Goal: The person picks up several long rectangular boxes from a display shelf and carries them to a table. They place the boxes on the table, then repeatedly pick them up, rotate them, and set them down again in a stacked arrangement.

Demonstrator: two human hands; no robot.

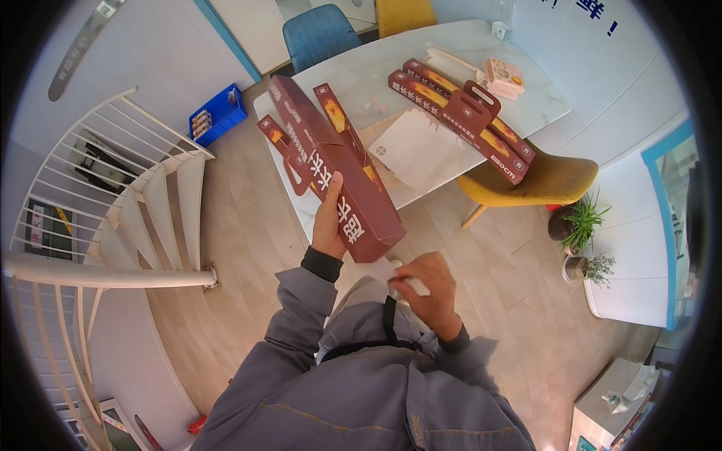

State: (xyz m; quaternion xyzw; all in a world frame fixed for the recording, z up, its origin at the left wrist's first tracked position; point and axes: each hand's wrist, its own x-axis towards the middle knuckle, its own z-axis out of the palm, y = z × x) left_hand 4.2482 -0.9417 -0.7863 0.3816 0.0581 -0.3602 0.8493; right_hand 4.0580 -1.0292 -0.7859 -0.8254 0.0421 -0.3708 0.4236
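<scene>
My left hand (330, 222) holds a long maroon cardboard box (369, 208) by its near end, thumb on top. The box slants away over the left part of a white marble-look table (316, 73). My right hand (426, 290), slightly blurred, pinches a thin whitish piece (379, 270) just off the near end of that box; its material is unclear. Under and beside the held box lie similar printed boxes, one on the right (334, 113) and one with a handle cut-out on the left (274, 132). Further right, two long boxes (434, 104) with a handle lie side by side. A white flattened carton (412, 147) rests between the groups.
Pink small boxes (503, 78) stand at the table's back right. A yellow chair (541, 180) is tucked at the right, a blue chair (318, 36) behind. On the floor are a blue crate (228, 113) and potted plants (584, 220). A spiral staircase (186, 208) curves at the left.
</scene>
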